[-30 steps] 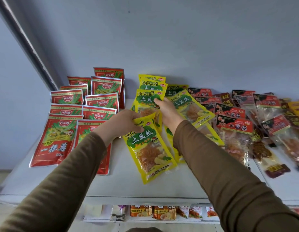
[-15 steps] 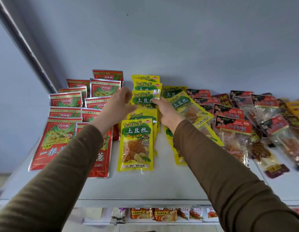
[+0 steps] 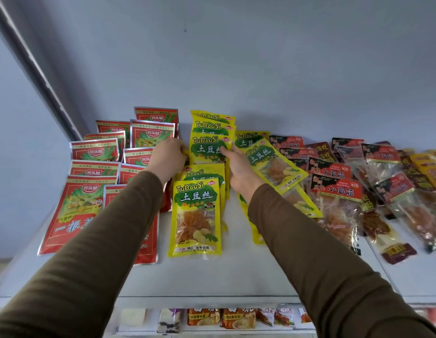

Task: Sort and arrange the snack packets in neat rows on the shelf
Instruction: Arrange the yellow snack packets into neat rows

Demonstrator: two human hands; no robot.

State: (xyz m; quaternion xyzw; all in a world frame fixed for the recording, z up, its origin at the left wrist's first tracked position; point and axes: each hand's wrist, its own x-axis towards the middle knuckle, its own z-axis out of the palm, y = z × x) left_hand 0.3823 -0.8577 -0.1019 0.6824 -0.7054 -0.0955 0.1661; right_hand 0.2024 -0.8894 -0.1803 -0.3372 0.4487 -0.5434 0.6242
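At the shelf (image 3: 236,276) back edge, gripped by left hand (image 3: 167,158) and right hand (image 3: 237,167): one yellow packet (image 3: 207,148); five stacked in column.

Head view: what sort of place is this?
Probably a small shop. Many identical red snack packets and yellow TuDouSi packets lie in rows on a white shelf, with more packaged goods below.

White shelf (image 3: 212,276) against a pale wall, red snack packets (image 3: 90,152) overlapped in rows at left, yellow packets (image 3: 196,215) in a centre column, black-and-red packets (image 3: 334,191) jumbled at right.
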